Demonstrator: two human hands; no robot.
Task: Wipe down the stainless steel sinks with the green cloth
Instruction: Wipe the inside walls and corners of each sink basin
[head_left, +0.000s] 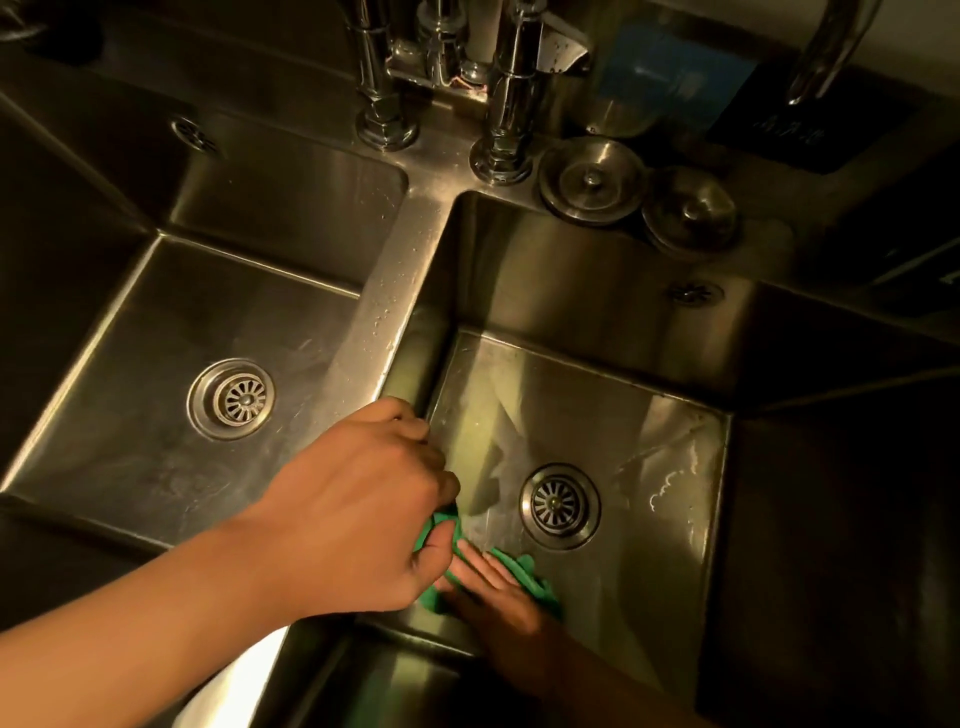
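Note:
Two stainless steel sinks sit side by side, the left sink (156, 332) and the right sink (649, 426), each with a round drain. The green cloth (527, 571) lies on the floor of the right sink near its front left corner. My left hand (363, 499) reaches over the divider and pinches the cloth's left end with curled fingers. My right hand (493, 592) lies on the cloth with its fingers straight, pressing it to the sink floor. Much of the cloth is hidden under both hands.
Chrome tap columns (504, 104) rise at the back above the divider (384, 291). Two round metal drain plugs (589, 179) (691, 210) rest on the rim behind the right sink. Water streaks show on the right sink floor near its drain (558, 504).

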